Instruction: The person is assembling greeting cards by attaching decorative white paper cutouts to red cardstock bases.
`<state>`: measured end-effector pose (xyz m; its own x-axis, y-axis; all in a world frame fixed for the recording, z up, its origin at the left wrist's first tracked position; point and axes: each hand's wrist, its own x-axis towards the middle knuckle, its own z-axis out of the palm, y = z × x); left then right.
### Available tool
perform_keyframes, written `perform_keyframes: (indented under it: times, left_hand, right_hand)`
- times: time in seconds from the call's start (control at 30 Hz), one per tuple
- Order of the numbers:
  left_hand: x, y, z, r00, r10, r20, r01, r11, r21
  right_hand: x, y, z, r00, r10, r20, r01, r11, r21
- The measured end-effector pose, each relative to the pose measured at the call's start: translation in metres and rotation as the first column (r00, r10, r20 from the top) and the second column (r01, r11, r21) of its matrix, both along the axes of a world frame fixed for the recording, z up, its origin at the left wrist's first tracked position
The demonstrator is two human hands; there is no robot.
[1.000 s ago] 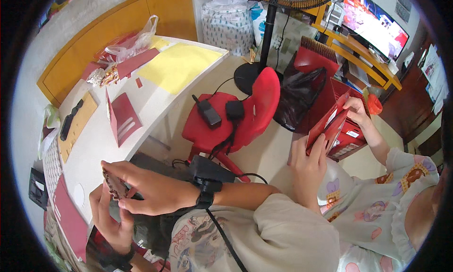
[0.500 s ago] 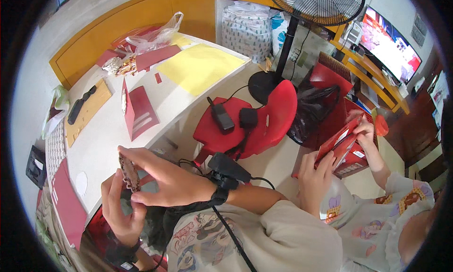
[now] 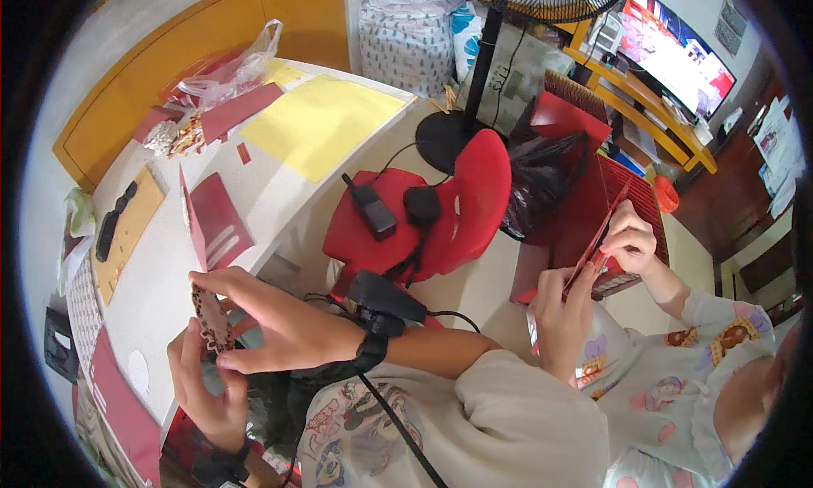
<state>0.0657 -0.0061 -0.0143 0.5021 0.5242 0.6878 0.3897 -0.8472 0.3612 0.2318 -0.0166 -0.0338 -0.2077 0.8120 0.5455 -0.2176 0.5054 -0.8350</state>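
Note:
A small stack-like piece with a whitish face and dark, scalloped edges (image 3: 213,320) is held between both my hands above the near edge of the white table. My right hand (image 3: 284,323) pinches it with thumb and fingers from the right. My left hand (image 3: 203,386) grips it from below and the left, fingers bent around its lower part. Just beyond my hands, a folded dark-red card (image 3: 222,217) with pale slits stands half-open on the table. A flat dark-red card (image 3: 123,403) lies at the table's near left.
Yellow sheet (image 3: 326,124), clear plastic bag (image 3: 241,69) and wooden board (image 3: 127,234) with a dark object are on the table. A red chair (image 3: 474,204) holds black adapters; a fan stands behind it. At right, another person's hands (image 3: 631,238) hold a red folder-like item beside red boxes.
The whole view has shifted, so the table and chair sit further left and higher. My hands keep their hold on the piece. The other person's red item has turned nearly edge-on.

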Motion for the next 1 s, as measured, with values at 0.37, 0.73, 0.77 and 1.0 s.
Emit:
perform_keyframes:
  times: [0.37,0.73,0.77,1.0]
  left_hand:
    - [0.007,-0.008,0.001,1.000,0.025,-0.007,-0.025,1.000,-0.007]
    - [0.004,-0.009,0.012,0.994,-0.106,-0.004,0.106,0.994,-0.009]
    - [0.003,-0.006,0.012,0.988,-0.155,-0.017,0.155,0.988,-0.011]
    - [-0.011,0.008,0.011,0.972,-0.233,0.029,0.235,0.964,-0.128]
  right_hand:
    - [0.005,-0.006,-0.002,0.997,-0.072,-0.018,0.073,0.995,0.064]
    - [-0.003,-0.013,-0.001,0.980,0.068,-0.187,-0.093,0.987,-0.131]
    - [-0.001,-0.013,0.001,0.975,0.093,-0.201,-0.129,0.976,-0.175]
    - [0.002,-0.008,-0.004,0.952,0.277,-0.127,-0.300,0.925,-0.231]
